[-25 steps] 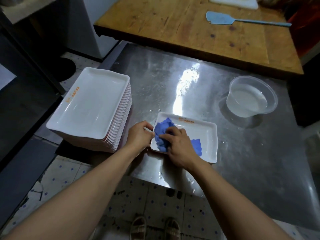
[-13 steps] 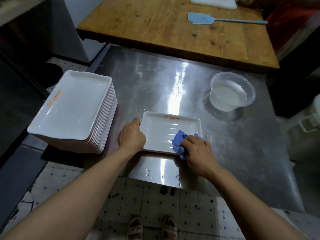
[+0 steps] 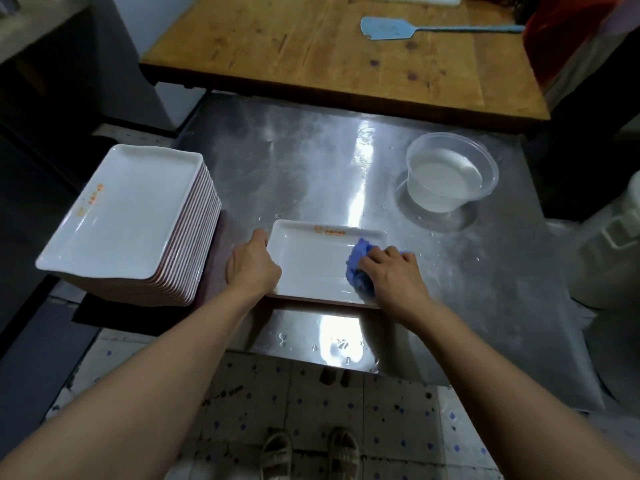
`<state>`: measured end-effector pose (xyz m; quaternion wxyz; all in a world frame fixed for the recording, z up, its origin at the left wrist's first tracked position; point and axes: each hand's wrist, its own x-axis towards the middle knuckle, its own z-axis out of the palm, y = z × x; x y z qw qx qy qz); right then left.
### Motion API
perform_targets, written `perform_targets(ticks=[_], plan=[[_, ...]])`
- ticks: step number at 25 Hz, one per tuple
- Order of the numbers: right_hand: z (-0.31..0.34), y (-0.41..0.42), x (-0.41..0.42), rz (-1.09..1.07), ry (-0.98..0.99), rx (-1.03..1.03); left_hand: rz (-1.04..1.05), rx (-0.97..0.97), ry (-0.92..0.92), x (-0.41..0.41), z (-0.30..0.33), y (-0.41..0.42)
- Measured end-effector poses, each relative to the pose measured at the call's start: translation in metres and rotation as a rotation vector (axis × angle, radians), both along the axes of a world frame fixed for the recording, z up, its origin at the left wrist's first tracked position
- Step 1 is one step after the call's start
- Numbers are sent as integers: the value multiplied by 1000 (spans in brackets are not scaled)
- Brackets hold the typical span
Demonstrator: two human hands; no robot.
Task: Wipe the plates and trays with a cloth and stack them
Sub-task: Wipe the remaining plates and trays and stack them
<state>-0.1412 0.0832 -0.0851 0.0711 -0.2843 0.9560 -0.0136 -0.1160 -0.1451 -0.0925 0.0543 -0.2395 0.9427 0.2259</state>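
A white rectangular tray (image 3: 311, 261) with an orange logo lies on the steel table near its front edge. My left hand (image 3: 252, 266) grips the tray's left rim. My right hand (image 3: 394, 275) holds a crumpled blue cloth (image 3: 358, 268) and presses it on the tray's right end. To the left stands a tall stack of white trays (image 3: 128, 220), with several in it, overhanging the table's left side.
A clear plastic bowl of water (image 3: 450, 171) stands at the back right of the steel table (image 3: 311, 161). Behind it is a wooden table (image 3: 329, 53) with a blue spatula (image 3: 388, 29). Water drops lie near the front edge. Tiled floor and my feet show below.
My right hand has carried the cloth from the tray's left end to its right end, and now up a little along that end. My left hand stays on the left rim.
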Motion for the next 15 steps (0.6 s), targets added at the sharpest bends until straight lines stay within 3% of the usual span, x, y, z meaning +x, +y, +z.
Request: perform_targets(ticks=[6, 8, 10, 12, 15], plan=[[12, 17, 13, 78, -98, 74, 10, -46, -4, 2, 1, 4], [17, 23, 14, 15, -105, 57, 22, -78, -17, 5, 4, 7], [23, 34, 16, -138, -139, -94, 3, -163, -8, 14, 8, 14], [32, 41, 14, -290, -162, -261, -117, -211, 99, 25, 9, 25], [46, 47, 11, -423, -182, -405, -473, -151, 204, 37, 10, 48]])
